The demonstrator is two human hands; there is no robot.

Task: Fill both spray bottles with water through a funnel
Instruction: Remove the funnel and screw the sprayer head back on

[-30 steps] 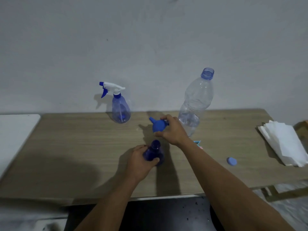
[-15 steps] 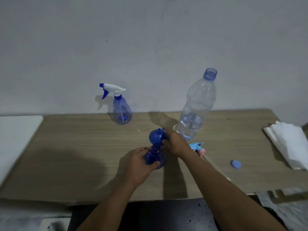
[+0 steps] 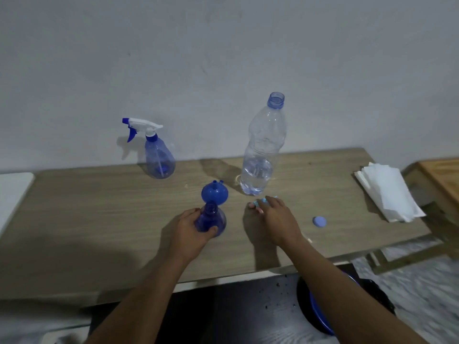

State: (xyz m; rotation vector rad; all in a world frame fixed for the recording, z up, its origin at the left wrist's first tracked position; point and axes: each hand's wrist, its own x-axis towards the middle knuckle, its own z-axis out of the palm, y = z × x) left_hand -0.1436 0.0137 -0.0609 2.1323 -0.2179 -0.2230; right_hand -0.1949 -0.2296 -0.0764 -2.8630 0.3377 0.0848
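1. At the near middle of the table (image 3: pixel 99 219), the left hand (image 3: pixel 191 227) is wrapping its fingers around the open spray bottle (image 3: pixel 211 219), which is standing upright with its neck bare and no trigger head on it.
2. Just behind that bottle, the blue funnel (image 3: pixel 214 193) is lying on its side on the table, its wide mouth facing the camera and its spout pointing away toward the wall; it is not seated in the neck.
3. The right hand (image 3: pixel 275 219) is resting palm-down, just right of the bottle, with its fingers curling over a small pale-blue and pink object (image 3: pixel 260 203); I cannot tell what that object is, possibly the removed sprayer.
4. The water bottle (image 3: pixel 263 150) is standing uncapped just beyond the right hand, holding only a shallow pool of water at its bottom; its cap (image 3: pixel 319 221) is lying apart to the right.
5. The second spray bottle (image 3: pixel 157 155) is standing at the back left with its trigger head on; its fill level is unclear.
6. My judgement: the funnel lies nearer the left hand, but that hand is busy, so the right hand would need to free itself to stand it upright in the neck.
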